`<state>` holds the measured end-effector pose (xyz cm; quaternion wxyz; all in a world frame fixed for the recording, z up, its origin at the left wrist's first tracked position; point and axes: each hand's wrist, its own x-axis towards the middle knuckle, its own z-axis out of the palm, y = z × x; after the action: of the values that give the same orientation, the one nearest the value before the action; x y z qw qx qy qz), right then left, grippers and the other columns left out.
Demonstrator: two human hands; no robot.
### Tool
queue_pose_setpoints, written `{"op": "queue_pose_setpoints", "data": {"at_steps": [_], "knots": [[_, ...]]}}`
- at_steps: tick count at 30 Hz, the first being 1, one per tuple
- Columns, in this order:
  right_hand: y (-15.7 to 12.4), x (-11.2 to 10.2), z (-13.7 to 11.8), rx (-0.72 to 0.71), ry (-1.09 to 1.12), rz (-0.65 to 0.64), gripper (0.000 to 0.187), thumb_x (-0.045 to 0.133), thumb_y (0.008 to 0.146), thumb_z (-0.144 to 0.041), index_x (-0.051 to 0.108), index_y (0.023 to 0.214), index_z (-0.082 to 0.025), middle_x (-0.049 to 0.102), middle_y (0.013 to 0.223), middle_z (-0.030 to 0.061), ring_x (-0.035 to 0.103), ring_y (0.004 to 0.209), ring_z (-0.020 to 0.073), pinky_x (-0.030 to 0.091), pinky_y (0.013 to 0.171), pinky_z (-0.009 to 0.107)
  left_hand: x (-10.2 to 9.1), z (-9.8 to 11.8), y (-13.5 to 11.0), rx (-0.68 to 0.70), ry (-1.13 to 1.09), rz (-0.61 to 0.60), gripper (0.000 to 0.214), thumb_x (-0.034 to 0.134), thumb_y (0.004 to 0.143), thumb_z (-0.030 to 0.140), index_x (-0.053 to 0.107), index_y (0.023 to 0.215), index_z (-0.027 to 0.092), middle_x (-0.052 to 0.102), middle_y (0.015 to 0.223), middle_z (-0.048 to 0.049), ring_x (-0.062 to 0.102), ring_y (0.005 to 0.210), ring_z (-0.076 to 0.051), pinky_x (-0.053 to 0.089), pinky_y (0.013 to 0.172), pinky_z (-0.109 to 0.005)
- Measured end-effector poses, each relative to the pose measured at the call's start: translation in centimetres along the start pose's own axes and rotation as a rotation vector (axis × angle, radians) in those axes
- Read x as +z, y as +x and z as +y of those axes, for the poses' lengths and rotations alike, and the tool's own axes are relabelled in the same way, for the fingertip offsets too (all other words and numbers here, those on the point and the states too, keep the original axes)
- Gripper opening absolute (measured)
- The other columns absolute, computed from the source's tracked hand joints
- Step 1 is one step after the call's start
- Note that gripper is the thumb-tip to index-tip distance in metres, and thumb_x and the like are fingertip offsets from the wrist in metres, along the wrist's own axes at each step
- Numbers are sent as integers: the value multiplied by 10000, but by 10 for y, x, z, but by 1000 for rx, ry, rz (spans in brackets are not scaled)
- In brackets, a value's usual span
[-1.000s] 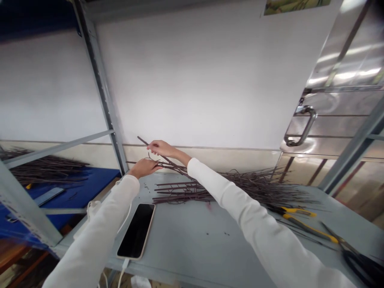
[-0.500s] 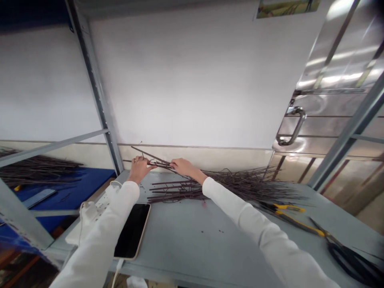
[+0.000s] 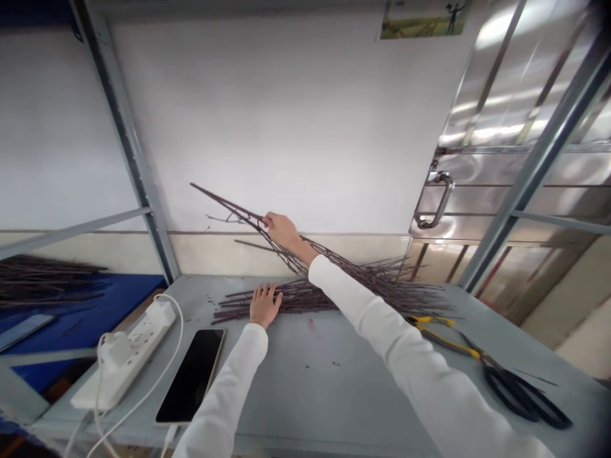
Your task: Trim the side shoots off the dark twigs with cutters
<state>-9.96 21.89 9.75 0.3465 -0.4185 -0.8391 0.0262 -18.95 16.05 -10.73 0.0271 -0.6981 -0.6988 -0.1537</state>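
Note:
My right hand [image 3: 282, 230] is closed around a dark brown twig [image 3: 224, 202], raised with its thick end pointing up and left. Thinner twigs cross beneath that hand, and I cannot tell how many it grips. My left hand [image 3: 265, 305] rests with fingers spread on the bundle of twigs [image 3: 305, 300] lying on the grey table [image 3: 296, 388]. The thick ends stick out left of my left hand. The fine, branching tips fan out to the right, partly hidden behind my right sleeve.
A phone [image 3: 189, 376] and a white power strip [image 3: 126, 356] with cables lie at the left. Yellow-handled pliers [image 3: 446, 340] and black-handled scissors [image 3: 522, 394] lie at the right. Metal shelf posts [image 3: 131, 152] frame the table. More twigs [image 3: 42, 280] lie on a blue surface beyond.
My right hand has lifted the twigs higher against the wall. My left hand has let go of them and moved down and right onto the bundle. The view has shifted slightly right.

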Motion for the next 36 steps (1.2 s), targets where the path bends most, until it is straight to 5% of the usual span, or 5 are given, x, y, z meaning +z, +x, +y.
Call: {"op": "queue_pose_setpoints", "data": {"at_steps": [11, 19, 26, 31, 36], "knots": [[63, -146, -23, -271, -113, 409, 288, 278, 958, -236, 535, 831, -213, 601, 808, 49, 557, 785, 196, 369, 708, 309, -3, -5, 16, -24, -12, -88, 427, 515, 905, 377, 486, 1292, 198, 464, 1381, -112, 468, 1223, -287, 366, 1004, -544], [70, -224, -50, -467, -415, 471, 273, 284, 928, -321, 518, 791, -290, 650, 861, 45, 560, 767, 179, 364, 644, 346, -10, 4, 26, -147, -71, 6, 359, 557, 889, 324, 539, 1213, 172, 533, 1284, -104, 533, 1133, -269, 429, 943, -517], [44, -266, -50, -442, -785, 434, 395, 169, 899, -344, 523, 767, -227, 655, 1036, 76, 599, 897, 122, 340, 628, 345, -29, 21, 4, -225, -454, 151, 338, 526, 905, 324, 543, 1206, 173, 499, 1335, -110, 488, 1196, -275, 385, 990, -528], [18, -286, -41, -427, -772, 434, 340, 237, 924, -296, 551, 825, -213, 636, 1053, 72, 591, 1036, 226, 403, 719, 398, -77, 41, -5, -153, -889, -74, 584, 100, 978, 354, 562, 1205, 78, 624, 1178, -198, 643, 995, -238, 516, 860, -417], [-55, -287, -26, -413, -761, 466, 339, 228, 964, -283, 553, 949, -189, 593, 817, 60, 619, 821, 254, 417, 625, 364, -135, 76, -19, 77, -1246, -435, 787, 62, 922, 552, 632, 1142, 56, 661, 1151, -197, 637, 1040, -253, 512, 893, -376]]}}
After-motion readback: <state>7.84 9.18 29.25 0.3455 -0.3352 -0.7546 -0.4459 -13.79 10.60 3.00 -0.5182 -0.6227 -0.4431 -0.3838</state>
